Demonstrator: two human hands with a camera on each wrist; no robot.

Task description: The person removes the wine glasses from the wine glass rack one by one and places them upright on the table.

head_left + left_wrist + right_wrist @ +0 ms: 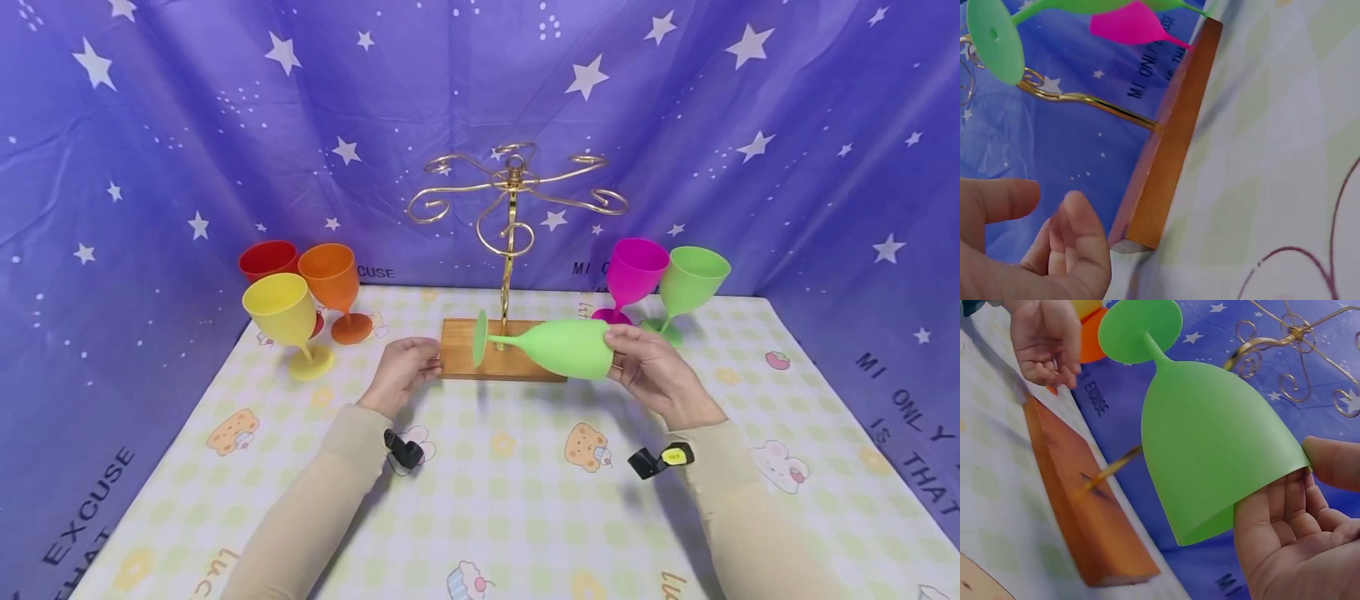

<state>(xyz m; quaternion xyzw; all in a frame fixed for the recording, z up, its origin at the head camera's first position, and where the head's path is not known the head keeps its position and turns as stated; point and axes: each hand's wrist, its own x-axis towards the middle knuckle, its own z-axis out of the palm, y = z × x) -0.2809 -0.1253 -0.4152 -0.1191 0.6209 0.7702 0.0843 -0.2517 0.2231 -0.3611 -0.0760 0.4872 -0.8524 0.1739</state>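
Observation:
My right hand (660, 371) pinches a light green plastic goblet (566, 348) by its rim, the thumb outside and the fingers reaching into the bowl. The goblet lies sideways in the air, its foot pointing left, in front of the gold rack (508, 275). In the right wrist view the bowl's mouth tilts downward. Beside the left end of the rack's wooden base (457, 354) is my left hand (405, 371), its fingers loosely bent. The left wrist view shows a gap between thumb and fingers (1082, 219), with nothing held; whether they touch the base I cannot tell.
At the left stand a red goblet (268, 258), an orange goblet (330, 275) and a yellow goblet (281, 308). Upright at the right are a magenta goblet (636, 271) and another green goblet (693, 279). A starry purple curtain (465, 92) hangs behind the checked tablecloth (480, 500).

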